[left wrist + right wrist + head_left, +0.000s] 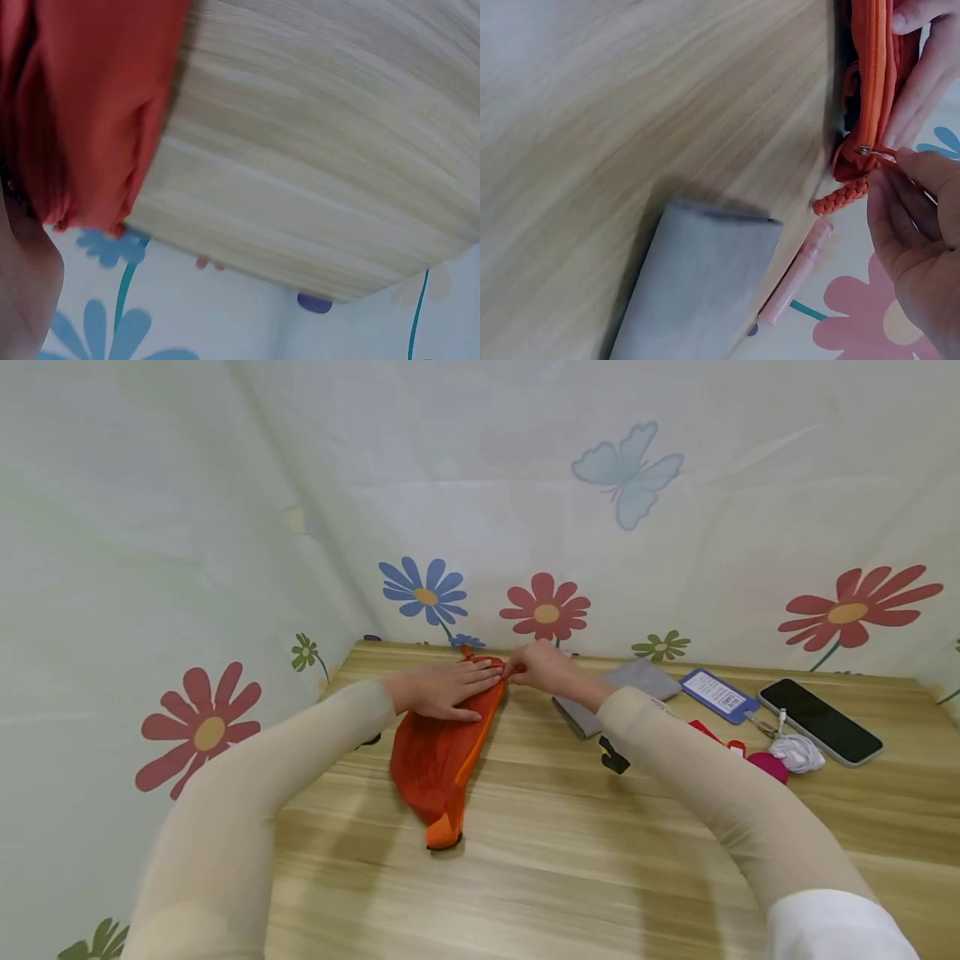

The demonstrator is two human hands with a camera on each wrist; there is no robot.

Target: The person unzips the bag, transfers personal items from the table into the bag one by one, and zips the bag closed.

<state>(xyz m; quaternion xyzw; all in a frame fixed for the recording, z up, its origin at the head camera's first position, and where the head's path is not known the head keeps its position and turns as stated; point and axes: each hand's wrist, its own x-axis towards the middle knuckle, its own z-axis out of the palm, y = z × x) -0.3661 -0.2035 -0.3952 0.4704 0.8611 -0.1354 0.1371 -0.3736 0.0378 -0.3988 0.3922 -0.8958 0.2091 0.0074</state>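
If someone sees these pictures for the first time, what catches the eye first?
The bright orange pouch on the wooden table stands out. The left hand lies flat on it while the right hand pinches its zipper pull at the far end. Behind them hangs a flowered backdrop.

- You're at a home-style desk corner: light wooden tabletop point(570, 852), flower-and-butterfly curtain point(525, 510) hung close behind.
- Personal items far right: phone point(820, 721), ID badge point(717, 695), grey wallet point(622, 693).
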